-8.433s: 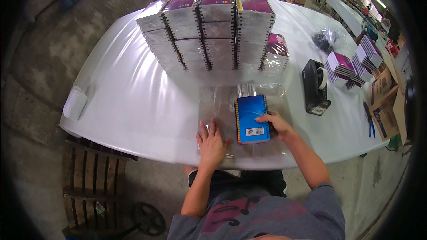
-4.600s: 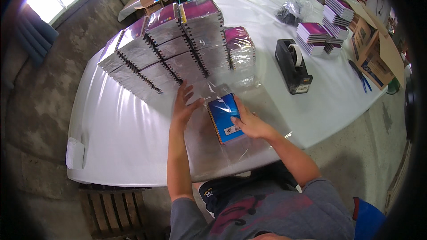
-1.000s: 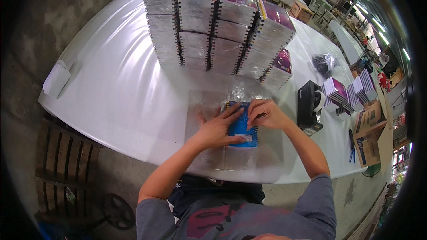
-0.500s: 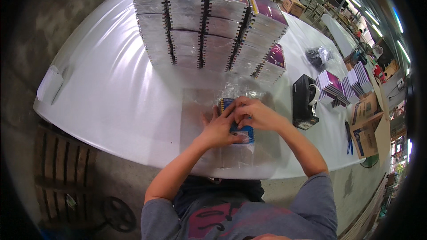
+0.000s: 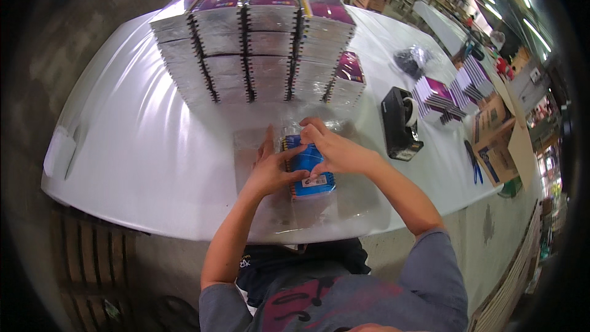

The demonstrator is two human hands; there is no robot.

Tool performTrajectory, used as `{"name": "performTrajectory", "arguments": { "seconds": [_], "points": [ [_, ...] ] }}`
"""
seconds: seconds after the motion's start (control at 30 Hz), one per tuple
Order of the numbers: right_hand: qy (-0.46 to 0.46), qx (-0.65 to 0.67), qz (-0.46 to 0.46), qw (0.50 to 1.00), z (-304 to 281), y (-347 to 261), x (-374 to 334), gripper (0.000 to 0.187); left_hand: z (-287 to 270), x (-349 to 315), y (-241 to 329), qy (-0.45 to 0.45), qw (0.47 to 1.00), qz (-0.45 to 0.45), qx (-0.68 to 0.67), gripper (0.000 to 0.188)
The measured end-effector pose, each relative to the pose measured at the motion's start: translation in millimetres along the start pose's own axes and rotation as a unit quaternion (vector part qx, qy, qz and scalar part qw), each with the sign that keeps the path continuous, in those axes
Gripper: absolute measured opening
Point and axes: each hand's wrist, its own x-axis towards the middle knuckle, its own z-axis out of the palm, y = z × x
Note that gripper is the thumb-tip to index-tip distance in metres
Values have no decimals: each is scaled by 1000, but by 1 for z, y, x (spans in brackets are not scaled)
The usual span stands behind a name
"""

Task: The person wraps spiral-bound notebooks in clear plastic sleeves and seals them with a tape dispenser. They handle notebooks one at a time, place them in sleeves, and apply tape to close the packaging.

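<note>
A small blue spiral-bound notebook (image 5: 306, 161), or a short stack of them, lies on clear plastic film (image 5: 351, 195) at the table's near side. My left hand (image 5: 269, 169) rests at its left edge, fingers spread, thumb reaching over the blue cover. Over the upper right part arches my right hand (image 5: 337, 150), its thumb on the cover near a white label and its fingers bent apart towards the far edge. Crumpled film shows beyond the notebook, by the right fingertips. Whether those fingertips touch it is hard to see.
Tall wrapped stacks of spiral notebooks (image 5: 270, 43) stand beyond my hands. To the right are a black tape dispenser (image 5: 399, 126), thinner purple-covered booklets (image 5: 437, 93), crumpled dark plastic (image 5: 410, 60), a blue-handled tool (image 5: 474, 163) and an open cardboard box (image 5: 496, 141).
My right hand has spread from a bunched pose over the notebook into a wide arch. My left hand has drawn back leftward, showing more blue cover. The whole view has shifted.
</note>
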Motion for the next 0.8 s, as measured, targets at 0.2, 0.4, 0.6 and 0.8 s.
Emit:
{"name": "performTrajectory", "arguments": {
  "seconds": [0.2, 0.4, 0.6, 0.8],
  "points": [
    [388, 123, 319, 856, -45, 43, -94, 33, -6, -4, 1, -42, 985, -36, -164, 68],
    [383, -97, 536, 746, -62, 108, -230, 36, 1, 0, -1, -34, 983, -5, -183, 68],
    [355, 269, 574, 687, -65, 88, -192, 34, -10, -3, 10, -27, 986, -16, -161, 69],
    [505, 435, 436, 605, -67, 85, -192, 31, -5, -1, 6, -11, 986, 11, -164, 68]
  ]
}}
